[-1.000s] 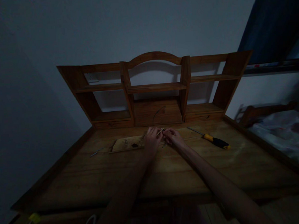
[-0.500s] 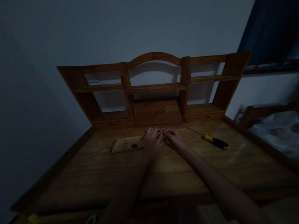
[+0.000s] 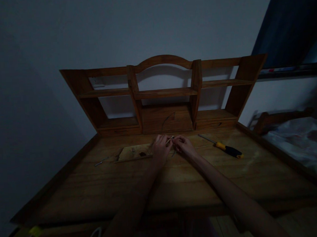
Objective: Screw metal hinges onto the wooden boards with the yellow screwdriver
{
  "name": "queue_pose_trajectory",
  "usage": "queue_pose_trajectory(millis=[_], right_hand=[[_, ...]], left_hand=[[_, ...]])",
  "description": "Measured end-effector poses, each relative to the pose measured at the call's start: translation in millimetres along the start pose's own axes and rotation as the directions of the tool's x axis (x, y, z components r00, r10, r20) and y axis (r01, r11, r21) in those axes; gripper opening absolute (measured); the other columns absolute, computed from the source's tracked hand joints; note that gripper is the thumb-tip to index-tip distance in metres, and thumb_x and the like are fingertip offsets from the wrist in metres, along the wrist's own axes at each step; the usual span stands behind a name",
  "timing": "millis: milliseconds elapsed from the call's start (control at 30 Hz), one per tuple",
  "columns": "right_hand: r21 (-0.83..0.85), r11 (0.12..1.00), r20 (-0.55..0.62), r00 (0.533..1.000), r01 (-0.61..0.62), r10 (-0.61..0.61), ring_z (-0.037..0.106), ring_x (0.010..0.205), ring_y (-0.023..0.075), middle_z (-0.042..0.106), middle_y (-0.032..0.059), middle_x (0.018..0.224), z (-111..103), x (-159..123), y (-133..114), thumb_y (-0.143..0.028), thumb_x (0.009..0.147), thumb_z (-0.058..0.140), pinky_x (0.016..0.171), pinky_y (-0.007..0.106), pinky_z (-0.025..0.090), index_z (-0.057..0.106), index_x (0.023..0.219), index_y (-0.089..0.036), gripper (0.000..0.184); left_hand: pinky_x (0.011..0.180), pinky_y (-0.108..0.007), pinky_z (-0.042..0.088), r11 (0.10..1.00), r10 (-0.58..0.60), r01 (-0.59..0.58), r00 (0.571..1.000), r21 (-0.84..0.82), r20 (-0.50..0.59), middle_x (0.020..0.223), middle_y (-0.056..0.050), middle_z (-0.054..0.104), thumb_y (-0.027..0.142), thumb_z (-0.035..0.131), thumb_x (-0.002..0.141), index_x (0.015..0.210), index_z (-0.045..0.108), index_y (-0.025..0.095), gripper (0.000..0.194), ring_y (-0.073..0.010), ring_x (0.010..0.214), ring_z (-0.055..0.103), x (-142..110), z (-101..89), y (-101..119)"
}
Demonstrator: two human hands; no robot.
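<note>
Over the middle of the wooden desk (image 3: 184, 188), my left hand (image 3: 161, 146) and my right hand (image 3: 183, 145) meet fingertip to fingertip. Both are closed around a small metallic piece (image 3: 173, 137) that is too small and dark to name. A thin dark strip (image 3: 173, 154) sticks out below the fingers. Under and left of my left hand lies a flat pale wooden board (image 3: 132, 152) with a dark spot and a ragged left end. To the right of my hands rests a screwdriver (image 3: 227, 150) with a black and yellow handle, its shaft pointing away to the left.
A thin metal rod (image 3: 101, 161) lies left of the board. Along the back of the desk stands a wooden shelf unit (image 3: 165, 93) against the wall. A raised rim (image 3: 279, 154) borders the right side. Beyond it is a plastic-covered heap (image 3: 299, 138).
Almost nothing differs. Both hands stay together at the same spot, with only a slight shift of the fingers.
</note>
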State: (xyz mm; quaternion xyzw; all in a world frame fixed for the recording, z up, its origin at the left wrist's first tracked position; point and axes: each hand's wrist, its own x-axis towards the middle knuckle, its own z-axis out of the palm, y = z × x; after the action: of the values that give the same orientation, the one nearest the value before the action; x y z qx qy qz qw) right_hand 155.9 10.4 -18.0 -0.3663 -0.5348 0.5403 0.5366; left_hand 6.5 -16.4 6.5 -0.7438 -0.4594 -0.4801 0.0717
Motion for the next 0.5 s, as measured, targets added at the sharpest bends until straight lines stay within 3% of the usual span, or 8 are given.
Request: queue_pose_trajectory(millis=[200,400,500], right_hand=[[0.017,1.000,0.012,1.000,-0.011,0.011,0.039,0.034,0.0076,0.053,-0.0061,0.051,0.9,-0.1,0.9,-0.056,0.075,0.067,0.033,0.022,0.025,0.062,0.079,-0.021,0.035],[-0.001,1.000,0.011,1.000,0.009,-0.009,0.038,0.035,0.0075,0.051,-0.0073,0.047,1.7,-3.1,-5.9,-0.052,0.072,0.072,0.035,0.021,0.026,0.061,0.077,-0.022,0.032],[0.008,1.000,0.002,1.000,0.008,-0.008,0.041,0.036,0.0072,0.058,-0.0060,0.055,2.0,-4.2,-7.8,-0.050,0.070,0.074,0.035,0.021,0.026,0.060,0.080,-0.023,0.032]], left_hand=[[0.082,-0.035,0.050,1.000,-0.018,0.018,1.000,-0.004,0.005,0.091,-0.004,0.069,0.020,0.065,0.089,0.093,0.063,0.023,0.005,-0.0224,0.096,0.061,-0.3,0.2,0.0],[0.081,-0.034,0.050,1.000,-0.013,0.013,1.000,0.011,-0.006,0.090,-0.003,0.069,0.020,0.065,0.089,0.092,0.063,0.023,0.005,-0.0218,0.095,0.061,0.5,0.5,0.6],[0.080,-0.034,0.050,1.000,-0.010,0.010,1.000,0.010,-0.010,0.089,-0.003,0.069,0.020,0.065,0.089,0.091,0.063,0.024,0.005,-0.0218,0.094,0.061,0.3,1.7,-0.2]])
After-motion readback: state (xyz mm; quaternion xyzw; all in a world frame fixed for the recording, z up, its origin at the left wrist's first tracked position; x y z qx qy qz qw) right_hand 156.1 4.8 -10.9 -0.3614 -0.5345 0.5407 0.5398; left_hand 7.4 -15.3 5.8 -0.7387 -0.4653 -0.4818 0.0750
